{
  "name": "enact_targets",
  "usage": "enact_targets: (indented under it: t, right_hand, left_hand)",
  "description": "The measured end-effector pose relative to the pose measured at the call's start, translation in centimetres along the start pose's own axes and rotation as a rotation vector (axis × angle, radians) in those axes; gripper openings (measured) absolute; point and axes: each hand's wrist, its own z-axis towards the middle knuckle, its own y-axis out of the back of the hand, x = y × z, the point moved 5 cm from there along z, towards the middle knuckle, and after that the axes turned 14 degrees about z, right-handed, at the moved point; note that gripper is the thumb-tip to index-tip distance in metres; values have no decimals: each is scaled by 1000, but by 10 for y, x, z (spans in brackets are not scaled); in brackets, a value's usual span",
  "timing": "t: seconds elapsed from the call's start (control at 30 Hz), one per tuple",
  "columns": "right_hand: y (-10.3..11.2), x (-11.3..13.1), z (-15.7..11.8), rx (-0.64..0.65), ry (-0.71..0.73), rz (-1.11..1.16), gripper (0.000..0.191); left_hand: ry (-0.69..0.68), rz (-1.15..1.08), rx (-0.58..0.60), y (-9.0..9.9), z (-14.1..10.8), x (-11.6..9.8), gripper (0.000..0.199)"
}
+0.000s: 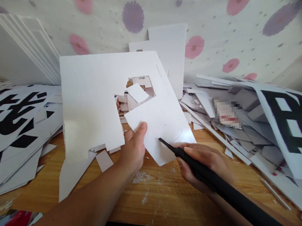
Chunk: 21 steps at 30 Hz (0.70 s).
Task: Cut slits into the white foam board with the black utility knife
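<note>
My left hand [133, 141] grips a white foam board [88, 86] by the edge of its cut-out, with the thumb pressed on the front face. The board is held up and tilted above the table. It has an irregular opening near its middle and a stepped lower edge. Thin curved lines mark its lower right part. My right hand [203, 161] is closed around the long black handle of a knife [188, 158]. Its narrow dark blade touches or nearly touches the board's face, just right of my left thumb. My left fingers behind the board are mostly hidden.
Heaps of white board offcuts [246, 131] cover the wooden table [161, 201] at the right. Sheets with large black characters [18, 117] lie at both sides. Other white boards [170, 57] lean against the flower-patterned backdrop [109, 23]. Small scraps and crumbs lie near the front.
</note>
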Motion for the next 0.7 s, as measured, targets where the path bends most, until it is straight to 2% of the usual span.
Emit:
enact_targets:
  t: [0.17,0.37,0.47,0.7]
  right_hand:
    - [0,-2,-5,-42,17,-23,17]
    - [0,-4,-7,1,16,-12,21]
    - [2,-2,-6,-28,33,8,20]
    - [1,0,0,43,-32,30,14]
  left_hand:
    - [-10,-5,-15,1,3,-1,41]
    - [-46,-61,-43,3,7,-2,38]
    - [-60,-108,-17,3,10,-5,38]
    - [-55,-217,-26,2,12,-11,34]
